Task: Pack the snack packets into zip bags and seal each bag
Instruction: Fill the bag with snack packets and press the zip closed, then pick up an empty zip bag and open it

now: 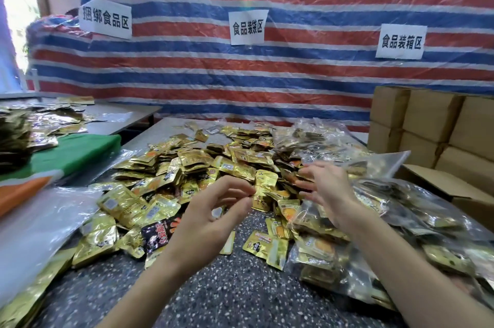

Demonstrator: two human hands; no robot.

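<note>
Dark speckled tabletop [227,290] fills the near edge, and both bare forearms reach over it toward the heap of gold foil snack packets [203,162]. Left hand [211,218] hovers with fingers curled, thumb and forefinger almost together at the near edge of one gold packet [264,183] whose long axis runs away from the person; whether the tips pinch it cannot be told. Right hand [328,194] hangs with fingers spread and slack, holding nothing, beside the filled clear zip bags [406,210]. Left is nearer that packet, while the flat stack of clear, seemingly empty plastic bags [40,218] lies well apart on its outer side
</note>
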